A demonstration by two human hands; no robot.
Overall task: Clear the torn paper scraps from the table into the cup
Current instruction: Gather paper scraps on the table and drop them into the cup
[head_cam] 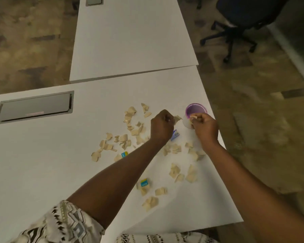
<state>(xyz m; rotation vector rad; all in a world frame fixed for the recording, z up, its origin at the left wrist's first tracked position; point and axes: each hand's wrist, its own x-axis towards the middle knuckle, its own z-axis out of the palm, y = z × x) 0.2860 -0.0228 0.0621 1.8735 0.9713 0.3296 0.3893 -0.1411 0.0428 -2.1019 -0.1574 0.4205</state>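
Several beige torn paper scraps (128,137) lie scattered over the white table (42,163), a few with blue print. A cup (195,109) with a purple inside stands near the table's right edge. My left hand (162,126) is closed on a beige scrap just left of the cup. At the cup's near rim, my right hand (204,128) pinches another scrap, partly hiding the cup's wall.
A grey cable hatch (35,106) is set into the table at the left. A second white table (130,37) adjoins at the back. A dark office chair (239,18) stands on the patterned carpet at the far right.
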